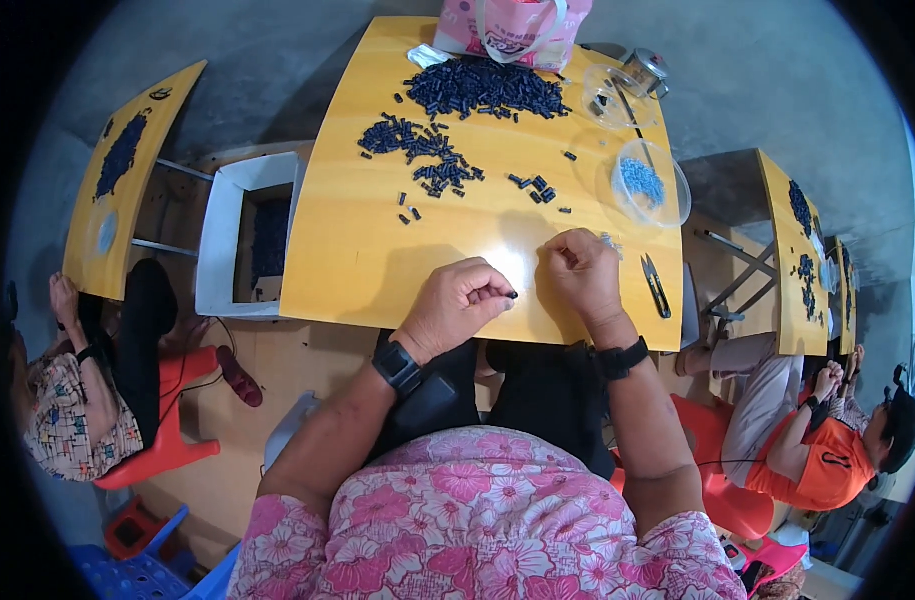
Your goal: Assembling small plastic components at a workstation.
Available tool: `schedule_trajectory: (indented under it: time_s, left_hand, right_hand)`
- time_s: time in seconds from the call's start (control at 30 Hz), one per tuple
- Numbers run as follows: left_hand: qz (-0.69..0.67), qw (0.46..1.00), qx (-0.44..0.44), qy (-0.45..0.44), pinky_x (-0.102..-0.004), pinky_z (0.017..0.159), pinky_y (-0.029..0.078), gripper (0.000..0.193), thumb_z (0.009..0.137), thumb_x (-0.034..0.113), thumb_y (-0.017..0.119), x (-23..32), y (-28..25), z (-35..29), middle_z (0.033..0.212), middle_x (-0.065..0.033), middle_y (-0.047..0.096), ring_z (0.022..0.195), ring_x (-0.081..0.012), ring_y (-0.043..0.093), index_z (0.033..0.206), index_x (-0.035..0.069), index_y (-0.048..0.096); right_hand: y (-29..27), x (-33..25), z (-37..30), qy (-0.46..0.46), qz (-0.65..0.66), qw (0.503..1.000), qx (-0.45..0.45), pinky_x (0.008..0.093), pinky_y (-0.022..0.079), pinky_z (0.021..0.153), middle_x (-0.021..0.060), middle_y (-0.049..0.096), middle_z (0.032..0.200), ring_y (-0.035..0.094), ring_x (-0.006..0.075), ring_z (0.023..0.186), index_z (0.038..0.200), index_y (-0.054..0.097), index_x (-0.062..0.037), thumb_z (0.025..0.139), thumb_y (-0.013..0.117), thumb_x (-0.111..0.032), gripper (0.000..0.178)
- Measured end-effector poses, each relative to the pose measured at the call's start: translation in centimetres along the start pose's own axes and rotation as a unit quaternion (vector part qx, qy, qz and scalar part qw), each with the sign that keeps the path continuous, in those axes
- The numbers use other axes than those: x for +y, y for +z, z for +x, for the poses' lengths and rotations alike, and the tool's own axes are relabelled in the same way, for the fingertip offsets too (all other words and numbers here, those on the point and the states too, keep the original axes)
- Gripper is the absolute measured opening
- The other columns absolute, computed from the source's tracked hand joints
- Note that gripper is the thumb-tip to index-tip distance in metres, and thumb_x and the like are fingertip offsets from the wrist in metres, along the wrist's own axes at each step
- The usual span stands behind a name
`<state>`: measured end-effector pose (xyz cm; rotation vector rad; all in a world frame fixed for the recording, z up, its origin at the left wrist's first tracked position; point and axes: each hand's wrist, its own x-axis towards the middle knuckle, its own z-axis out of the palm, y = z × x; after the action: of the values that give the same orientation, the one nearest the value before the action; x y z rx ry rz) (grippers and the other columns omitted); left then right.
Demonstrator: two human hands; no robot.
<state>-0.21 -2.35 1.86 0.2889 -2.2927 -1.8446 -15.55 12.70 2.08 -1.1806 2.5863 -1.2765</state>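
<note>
Over the near edge of the yellow table, my left hand is closed in a pinch on a small black cylindrical piece, its end just showing at the fingertips. To its right, my right hand has thumb and fingers pressed together; whatever they hold is hidden. A few small pale bits lie right beside that hand. Thread snips with black handles rest farther right. Beyond the hands several loose black pieces are scattered, with a medium cluster and a large heap behind them.
A clear tub of small blue pieces stands at right, near another clear container and a metal mug. A pink bag sits at the back. Left is a white box. People work at side tables.
</note>
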Motion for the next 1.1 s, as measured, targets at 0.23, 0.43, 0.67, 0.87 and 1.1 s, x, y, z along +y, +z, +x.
schedule_trajectory:
  time_s: [0.23,0.43,0.67,0.87,1.1]
  left_hand:
    - [0.021,1.0,0.014,0.012,-0.0237,0.068,0.049,0.005,0.082,0.005,0.069,-0.1,0.3,-0.2,0.083,-0.003,0.065,0.075,-0.0091,0.061,0.086,0.003,0.068]
    - [0.007,0.999,0.025,0.03,-0.0225,0.069,0.049,0.006,0.082,0.003,0.068,-0.7,0.5,-0.3,0.083,-0.0028,0.065,0.077,-0.0075,0.061,0.088,0.001,0.068]
    - [0.002,0.996,0.053,0.069,-0.0224,0.062,0.049,0.007,0.083,0.005,0.071,-1.7,0.8,0.0,0.077,-0.0018,0.064,0.065,-0.0065,0.056,0.087,0.0,0.068]
    - [-0.018,0.996,0.056,0.071,-0.0224,0.062,0.049,0.007,0.083,0.002,0.071,-1.7,0.9,0.0,0.077,-0.0019,0.064,0.065,-0.0065,0.056,0.089,0.0,0.069]
    - [-0.004,0.999,0.034,0.028,-0.0238,0.072,0.051,0.007,0.083,0.0,0.069,-0.9,0.7,-0.2,0.084,-0.004,0.065,0.079,-0.0095,0.063,0.089,0.0,0.067]
  right_hand:
    - [0.1,0.1,-1.8,0.018,0.039,0.999,-0.016,0.0226,0.05,0.063,0.0037,0.065,0.077,0.06,0.0097,0.068,0.086,0.067,-0.0002,0.082,0.061,0.004,0.008]
    - [-0.6,-1.4,-3.5,0.206,0.442,0.873,-0.034,0.0273,0.054,0.072,0.0032,0.067,0.088,0.067,0.0146,0.084,0.105,0.066,-0.0012,0.085,0.062,0.007,0.021]
    - [0.4,-1.8,-4.5,0.204,0.458,0.863,-0.065,0.0264,0.054,0.07,0.0028,0.066,0.089,0.063,0.0106,0.078,0.106,0.067,-0.0006,0.085,0.063,0.006,0.023]
    - [1.0,-2.8,-4.5,0.21,0.411,0.883,-0.082,0.0237,0.052,0.068,0.002,0.065,0.088,0.061,0.0099,0.074,0.107,0.067,0.0001,0.086,0.062,0.006,0.022]
    - [0.8,-2.6,-4.7,0.195,0.437,0.875,-0.069,0.0234,0.051,0.068,0.0016,0.063,0.087,0.06,0.0097,0.073,0.106,0.065,0.0006,0.087,0.06,0.008,0.021]
